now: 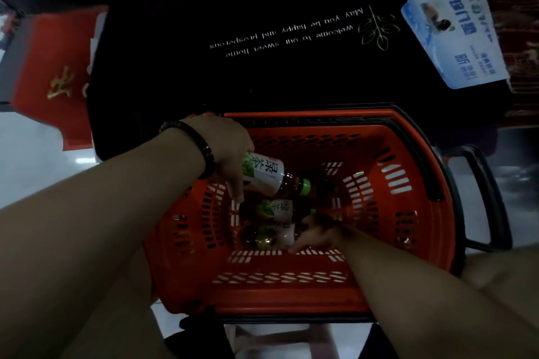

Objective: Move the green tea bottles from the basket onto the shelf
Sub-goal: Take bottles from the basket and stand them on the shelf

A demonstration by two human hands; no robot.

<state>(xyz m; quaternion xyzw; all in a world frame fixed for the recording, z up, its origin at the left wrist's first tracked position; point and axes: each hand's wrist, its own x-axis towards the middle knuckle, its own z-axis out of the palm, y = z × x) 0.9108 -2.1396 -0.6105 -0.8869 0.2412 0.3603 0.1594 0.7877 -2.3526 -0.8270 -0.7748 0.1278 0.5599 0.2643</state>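
Black welcome mat [291, 46], red mat [49, 76], blue leaflet [455, 35]

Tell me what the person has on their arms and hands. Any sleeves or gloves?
No gloves and no sleeves in view: both forearms are bare. The left hand has a dark beaded bracelet around its wrist. The right hand shows nothing worn, though it sits in dim light, so small things like rings cannot be told.

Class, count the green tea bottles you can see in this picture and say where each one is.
3. One bottle is held in the left hand above the basket; two lie on its floor, the right hand on the nearer. More may be hidden.
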